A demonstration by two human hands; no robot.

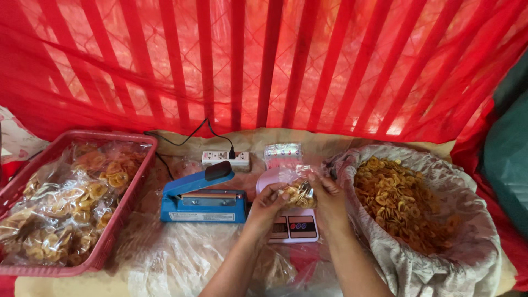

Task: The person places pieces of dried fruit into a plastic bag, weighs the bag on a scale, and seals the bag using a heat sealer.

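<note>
We are holding a small clear bag of chips (298,192) over the kitchen scale (293,223).

Our left hand (268,199) is pinching the bag's left side and our right hand (329,192) is gripping its right side, both closed on it just above the scale's pink pan. Left of the scale a blue heat sealer (202,199) is sitting, with a white power strip (226,158) behind it; farther left a red basket (124,212) is holding filled bags. Right of the scale a cloth-lined sack of loose chips (404,203) is standing open.
</note>
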